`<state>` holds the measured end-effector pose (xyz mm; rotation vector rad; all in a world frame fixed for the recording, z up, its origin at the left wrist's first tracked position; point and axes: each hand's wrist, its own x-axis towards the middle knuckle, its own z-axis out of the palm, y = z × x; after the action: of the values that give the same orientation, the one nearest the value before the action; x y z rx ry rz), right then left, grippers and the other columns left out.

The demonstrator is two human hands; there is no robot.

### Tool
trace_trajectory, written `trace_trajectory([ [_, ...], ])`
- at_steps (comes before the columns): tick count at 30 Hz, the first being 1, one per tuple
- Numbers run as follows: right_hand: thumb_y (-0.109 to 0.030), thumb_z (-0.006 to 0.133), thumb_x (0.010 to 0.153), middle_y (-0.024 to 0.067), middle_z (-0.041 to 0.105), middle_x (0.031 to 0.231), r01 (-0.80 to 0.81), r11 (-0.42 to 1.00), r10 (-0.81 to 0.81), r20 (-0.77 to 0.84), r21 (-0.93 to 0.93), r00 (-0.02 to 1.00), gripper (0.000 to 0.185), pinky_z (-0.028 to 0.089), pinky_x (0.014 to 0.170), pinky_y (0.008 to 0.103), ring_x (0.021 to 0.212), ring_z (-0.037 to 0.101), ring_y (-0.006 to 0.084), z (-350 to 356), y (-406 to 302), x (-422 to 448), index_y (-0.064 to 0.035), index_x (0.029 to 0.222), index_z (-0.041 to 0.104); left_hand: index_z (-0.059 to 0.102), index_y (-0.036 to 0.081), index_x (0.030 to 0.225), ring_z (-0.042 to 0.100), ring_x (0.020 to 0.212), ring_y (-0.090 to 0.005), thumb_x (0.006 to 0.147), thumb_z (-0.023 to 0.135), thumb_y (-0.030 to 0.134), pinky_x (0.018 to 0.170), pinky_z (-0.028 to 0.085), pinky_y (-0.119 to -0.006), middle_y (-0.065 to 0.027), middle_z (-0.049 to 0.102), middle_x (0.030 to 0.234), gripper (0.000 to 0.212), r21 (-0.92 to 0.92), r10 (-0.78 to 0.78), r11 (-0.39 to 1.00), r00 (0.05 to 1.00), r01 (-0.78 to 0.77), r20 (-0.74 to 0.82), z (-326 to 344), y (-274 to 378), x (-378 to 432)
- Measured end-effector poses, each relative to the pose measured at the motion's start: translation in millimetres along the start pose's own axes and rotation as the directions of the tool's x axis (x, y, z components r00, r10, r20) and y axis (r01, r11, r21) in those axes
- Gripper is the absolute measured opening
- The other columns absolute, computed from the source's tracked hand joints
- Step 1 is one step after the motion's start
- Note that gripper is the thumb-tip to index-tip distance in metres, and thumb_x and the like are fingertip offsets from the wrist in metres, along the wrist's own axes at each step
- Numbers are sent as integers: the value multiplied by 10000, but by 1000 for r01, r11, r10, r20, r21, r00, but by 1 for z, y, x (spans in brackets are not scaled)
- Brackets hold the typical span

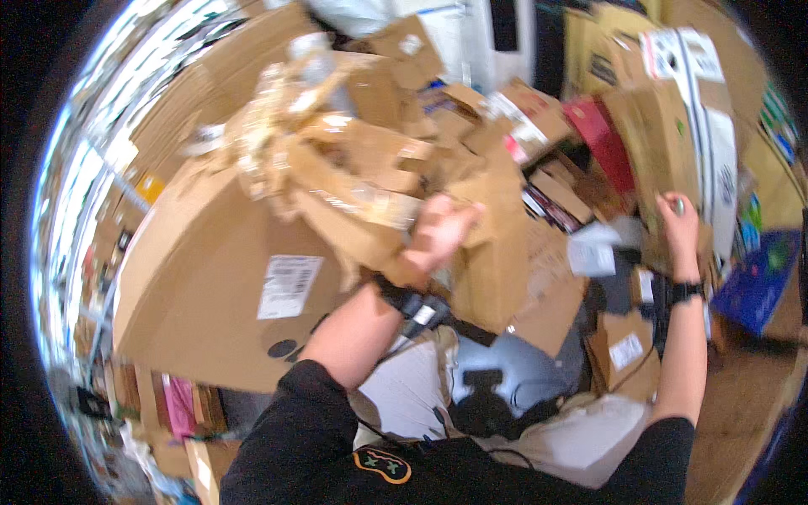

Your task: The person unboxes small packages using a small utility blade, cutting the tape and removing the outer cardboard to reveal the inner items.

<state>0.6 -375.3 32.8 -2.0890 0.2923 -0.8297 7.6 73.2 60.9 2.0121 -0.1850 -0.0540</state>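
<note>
My left hand (439, 233), blurred by motion, is at the end of a crumpled, taped cardboard piece (372, 205). Its fingers look partly spread, but whether they grip the cardboard is unclear. Under that forearm stands a large cardboard box (221, 284) with a white label (290, 287). My right hand (680, 230) is raised at the right, fingers curled, against an upright brown cardboard box (659, 139). A small shiny spot shows at its fingers; I cannot tell if it is a ring or a held object.
Flattened cardboard (492, 252) and several small boxes pile up ahead. A white-striped package (719, 151) leans at the right, above a blue bag (760, 278). A labelled carton (625, 347) sits near my knee. Stocked shelving (104, 252) runs along the left.
</note>
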Motion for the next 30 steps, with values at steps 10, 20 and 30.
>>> trace_trajectory([
  [10, -58, 737, 838, 40, 676, 845, 783, 533, -805, -92, 320, 586, 119, 504, 690, 259, 725, 628, 107, 75, -348, -62, -17, 899, 644, 670, -16, 1118, 622, 876, -160, 916, 648, 209, 797, 500, -329, -69, 700, 979, 303, -420, 165, 893, 986, -162, -28, 21, -68, 23],
  [20, -137, 702, 806, 181, 671, 866, 944, 215, -950, 277, 249, 143, 203, 528, 681, 447, 827, 650, 389, 155, -467, -103, -87, 993, 641, 668, -11, 1130, 621, 909, -164, 916, 650, 208, 825, 495, -329, -72, 696, 1014, 306, -470, 196, 862, 980, -192, -42, -6, -70, 8],
  [30, -126, 761, 854, 171, 728, 1065, 726, 593, -687, 690, 349, 229, 340, 527, 862, 317, 958, 699, 300, 131, -471, -109, -30, 1172, 690, 665, -7, 1142, 620, 942, -167, 917, 652, 207, 852, 490, -330, -75, 692, 1050, 310, -534, 203, 825, 979, -186, -28, -1, -69, 4],
])
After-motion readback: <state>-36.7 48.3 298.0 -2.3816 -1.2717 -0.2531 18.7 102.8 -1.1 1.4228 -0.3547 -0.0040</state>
